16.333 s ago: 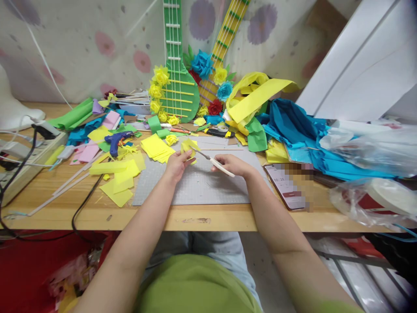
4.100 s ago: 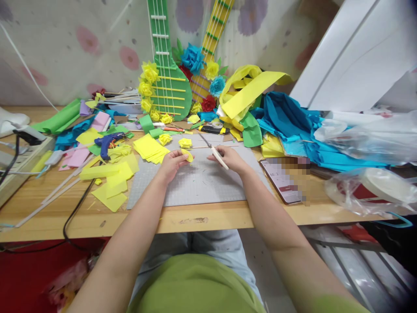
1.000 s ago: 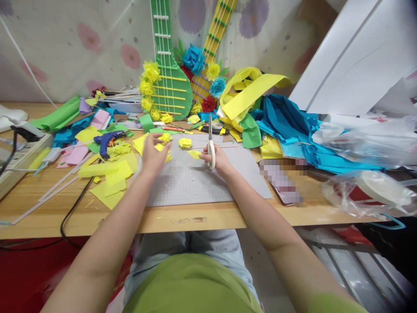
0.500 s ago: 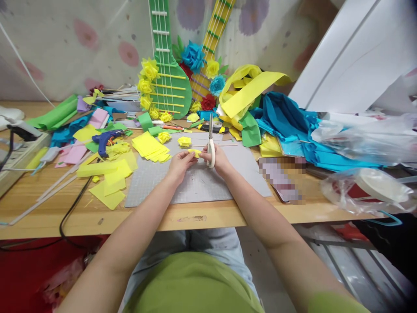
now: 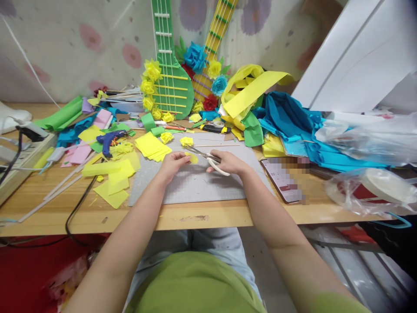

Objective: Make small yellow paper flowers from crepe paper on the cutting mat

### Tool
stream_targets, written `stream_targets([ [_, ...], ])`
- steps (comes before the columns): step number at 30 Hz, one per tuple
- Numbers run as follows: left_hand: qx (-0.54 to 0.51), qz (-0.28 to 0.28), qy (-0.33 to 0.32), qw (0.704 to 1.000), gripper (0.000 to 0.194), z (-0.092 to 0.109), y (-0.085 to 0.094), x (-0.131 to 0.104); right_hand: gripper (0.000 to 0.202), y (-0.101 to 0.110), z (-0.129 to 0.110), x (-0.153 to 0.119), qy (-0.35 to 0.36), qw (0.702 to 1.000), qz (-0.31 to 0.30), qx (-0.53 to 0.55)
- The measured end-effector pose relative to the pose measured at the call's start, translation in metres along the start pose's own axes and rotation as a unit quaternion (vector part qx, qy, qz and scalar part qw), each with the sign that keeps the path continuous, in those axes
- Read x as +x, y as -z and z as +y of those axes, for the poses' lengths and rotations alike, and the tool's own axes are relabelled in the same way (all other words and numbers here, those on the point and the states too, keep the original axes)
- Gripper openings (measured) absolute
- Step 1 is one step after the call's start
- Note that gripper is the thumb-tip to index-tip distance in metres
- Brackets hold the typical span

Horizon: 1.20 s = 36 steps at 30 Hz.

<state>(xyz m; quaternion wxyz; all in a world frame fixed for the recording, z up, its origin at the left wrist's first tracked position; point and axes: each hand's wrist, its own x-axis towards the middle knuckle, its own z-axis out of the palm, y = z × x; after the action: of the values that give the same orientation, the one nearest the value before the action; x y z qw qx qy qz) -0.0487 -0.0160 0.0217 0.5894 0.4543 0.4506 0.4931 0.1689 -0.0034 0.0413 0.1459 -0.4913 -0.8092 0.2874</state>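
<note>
1. Head view: your left grip (image 5: 175, 165) is near the middle of the frame, thumb and fingers pinched together on a small yellow piece (image 5: 193, 158).
2. Your right grip (image 5: 227, 162), right of centre, is closed around the white handles of the scissors (image 5: 208, 155); their blades reach up and left, close by the yellow piece. You cannot tell from this angle whether they touch it.
3. That yellow piece is held at the frame's centre, over your grey mat (image 5: 195, 187), which lies on the tabletop (image 5: 228, 216).
4. Just above your hands in the frame, two flowers (image 5: 186, 141) sit near the mat's far edge, with a fanned stack (image 5: 152, 147) of yellow sheets to their left.
5. At left you have a blue glue gun (image 5: 108, 141) among coloured scraps (image 5: 118, 176).
6. At right, your phone (image 5: 280, 181) lies beside the mat, below a heap of blue paper (image 5: 286, 117).
7. Upper middle, a green guitar (image 5: 177, 98) stands upright, flower-trimmed, beside a tilted yellow one.
</note>
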Motion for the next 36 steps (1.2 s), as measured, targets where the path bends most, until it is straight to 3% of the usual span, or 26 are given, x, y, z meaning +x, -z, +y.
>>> stream_targets([
  [15, 0.077, -0.015, 0.016, 0.997, 0.023, 0.0001, 0.0030, 0.0005, 0.046, 0.0000, -0.0091, -0.0019, 0.013, 0.995, -0.010, -0.101],
  [36, 0.073, -0.030, 0.036, 0.996, 0.026, -0.0008, 0.0049, 0.0012, 0.045, 0.0010, -0.0090, -0.0023, 0.009, 0.996, 0.000, -0.094],
])
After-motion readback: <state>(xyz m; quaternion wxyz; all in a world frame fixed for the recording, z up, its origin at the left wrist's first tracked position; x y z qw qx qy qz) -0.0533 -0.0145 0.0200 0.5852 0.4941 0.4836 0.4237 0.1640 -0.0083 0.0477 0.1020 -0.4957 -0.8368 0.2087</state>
